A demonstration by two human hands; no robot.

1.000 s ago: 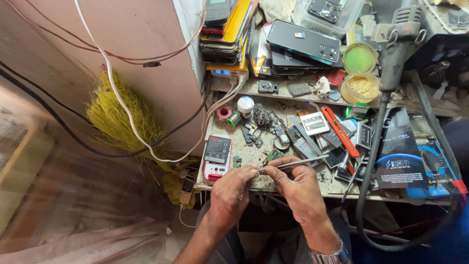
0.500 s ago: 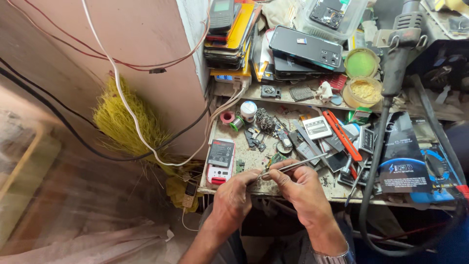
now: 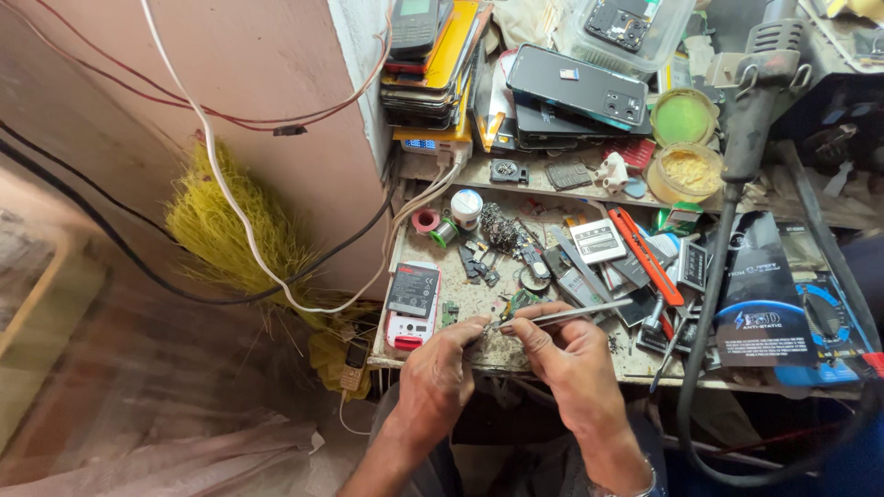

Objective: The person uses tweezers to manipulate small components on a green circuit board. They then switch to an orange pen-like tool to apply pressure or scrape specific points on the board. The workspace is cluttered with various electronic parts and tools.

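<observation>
Cluttered workbench (image 3: 552,354), repair bits all over. Nearest: left hand (image 3: 440,373) pinched shut on a small part at the front edge, part itself too tiny to tell. Right hand (image 3: 566,354) closed round metal tweezers (image 3: 562,316), tip just beside the left fingertips. Vs a sec ago: hands barely shifted, tip sits a touch closer, so fine work goes on at the same spot. Counts, going back: 1 white phone (image 3: 412,308) w/ back open, 1 orange cutter (image 3: 649,253), 2 round tubs (image 3: 683,147), 1 phone stack (image 3: 433,64).

Light: bright, even, soft shadows
Focus: worktop (image 3: 433,354) sharp
Blur: lower-left floor smeared
Distortion: wide-angle bending at edges
</observation>
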